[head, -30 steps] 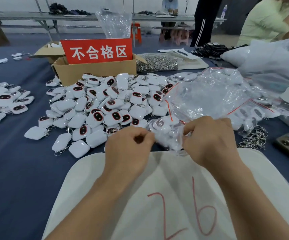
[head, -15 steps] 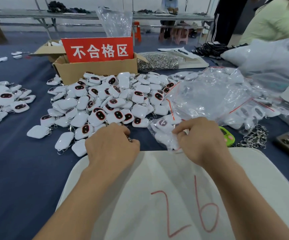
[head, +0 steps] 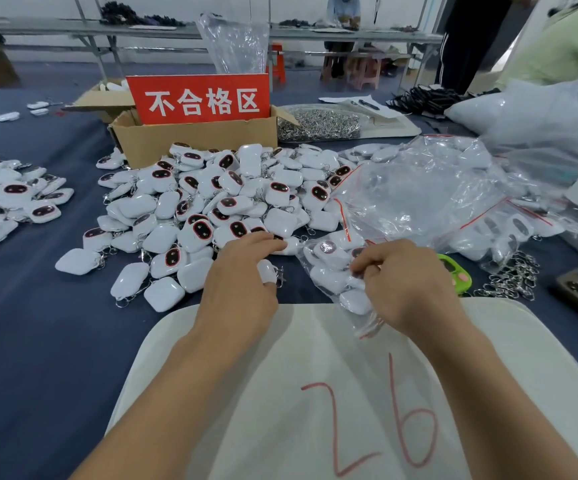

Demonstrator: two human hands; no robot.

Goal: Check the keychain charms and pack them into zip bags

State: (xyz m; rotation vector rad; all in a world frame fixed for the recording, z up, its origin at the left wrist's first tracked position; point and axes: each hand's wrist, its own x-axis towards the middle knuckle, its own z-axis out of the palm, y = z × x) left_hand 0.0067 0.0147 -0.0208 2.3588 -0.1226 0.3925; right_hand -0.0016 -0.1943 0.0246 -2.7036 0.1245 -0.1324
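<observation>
Fingers of left hand (head: 242, 275) stretched nearly flat, tips on near edge of pile (head: 211, 199); one white charm (head: 267, 271) sits under its thumb side, cannot tell if gripped. Right hand (head: 412, 285) fingers curled, pinching zip bag (head: 329, 278) just right of pile. Loose clear bags (head: 419, 192) overlap pile's right side; box (head: 194, 140) beyond it. Zip bag clear, crumpled, red strip at near mouth, several white charms inside.
</observation>
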